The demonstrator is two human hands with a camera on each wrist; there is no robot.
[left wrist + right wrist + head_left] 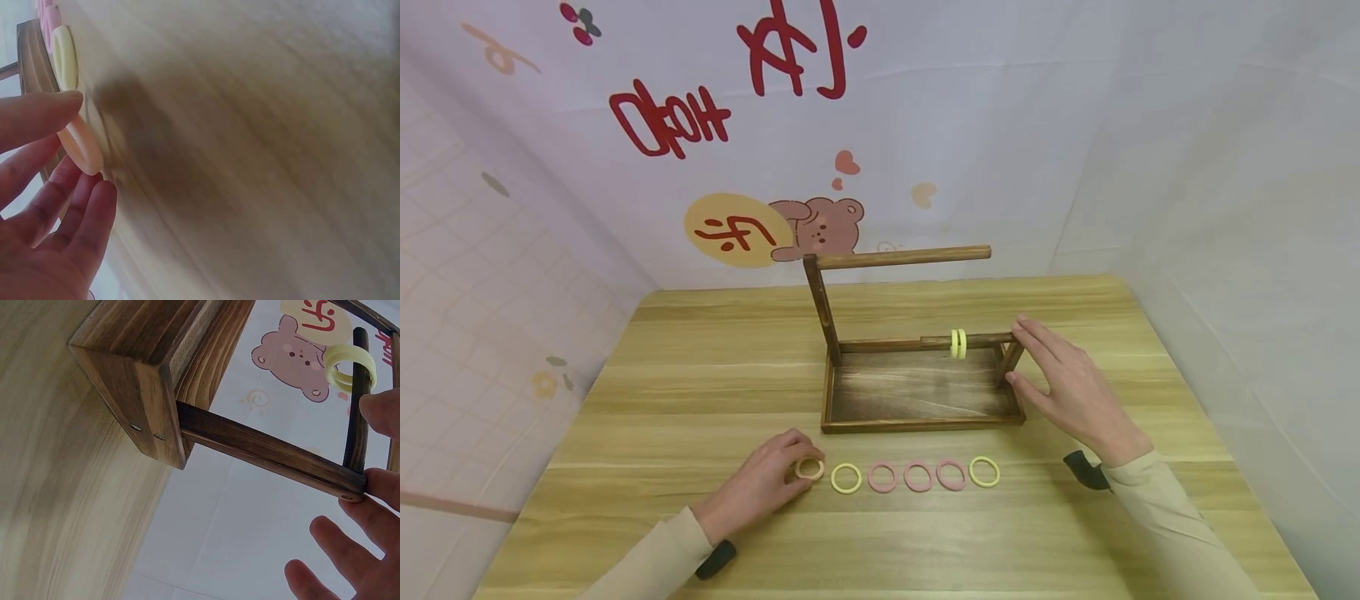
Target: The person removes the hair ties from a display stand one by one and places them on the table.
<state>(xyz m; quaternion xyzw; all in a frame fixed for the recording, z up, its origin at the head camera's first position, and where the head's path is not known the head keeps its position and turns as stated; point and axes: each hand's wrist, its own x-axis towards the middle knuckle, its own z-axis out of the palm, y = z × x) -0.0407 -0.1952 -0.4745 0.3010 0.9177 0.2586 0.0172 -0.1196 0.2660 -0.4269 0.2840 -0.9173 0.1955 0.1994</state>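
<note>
My left hand (771, 477) pinches a pale orange ring (809, 468) at the left end of a row of rings on the table. In the left wrist view, thumb and fingers meet around that ring (82, 147), which is tilted. A dark wooden rack (925, 426) with a tray base and two horizontal bars stands behind the row. Two yellow rings (958, 344) hang on its lower bar (985, 339). At that bar's right end, my right hand (1075, 392) touches the post (269, 450) with fairly straight, spread fingers.
The row continues rightward with a yellow ring (846, 478), several pink rings (882, 477) and another yellow ring (984, 472). The rack's upper bar (902, 257) juts right from a tall left post (822, 312). A printed curtain (970, 125) hangs behind the wooden table (700, 375).
</note>
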